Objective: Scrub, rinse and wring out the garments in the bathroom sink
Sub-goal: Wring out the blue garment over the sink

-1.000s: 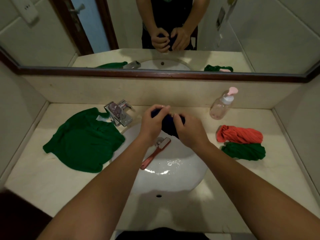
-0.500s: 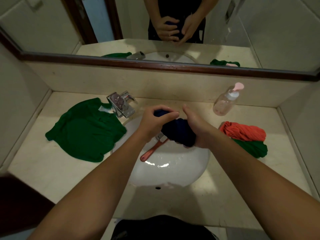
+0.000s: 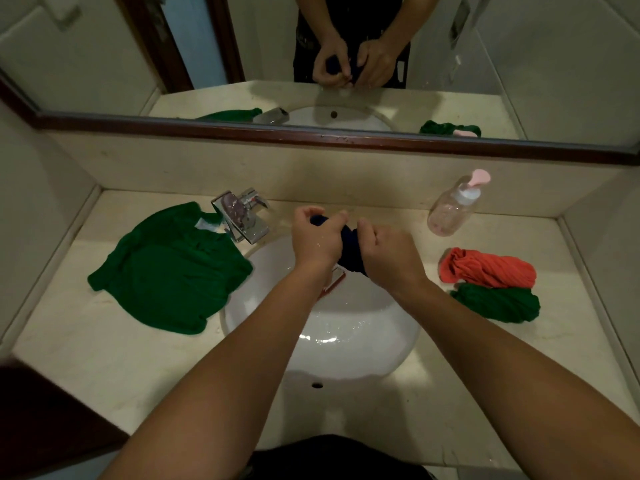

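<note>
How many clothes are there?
4: dark blue garment gripped by left hand and right hand over the sink, green shirt flat at left, orange roll and green roll at right.

Nothing readable showing anywhere. White neck tag (image 3: 206,224) sitting inside collar of green shirt (image 3: 169,268), beside faucet (image 3: 242,216); too small and blurred for reading any print.

The pale stone surface (image 3: 86,341) is carrying a green shirt (image 3: 169,268) lying spread flat to the left of the left hand (image 3: 317,242), a clear pump bottle (image 3: 450,211) standing beyond the right hand (image 3: 388,254), and a twisted coral garment (image 3: 488,268) touching a twisted green garment (image 3: 498,303) to that hand's right.
</note>
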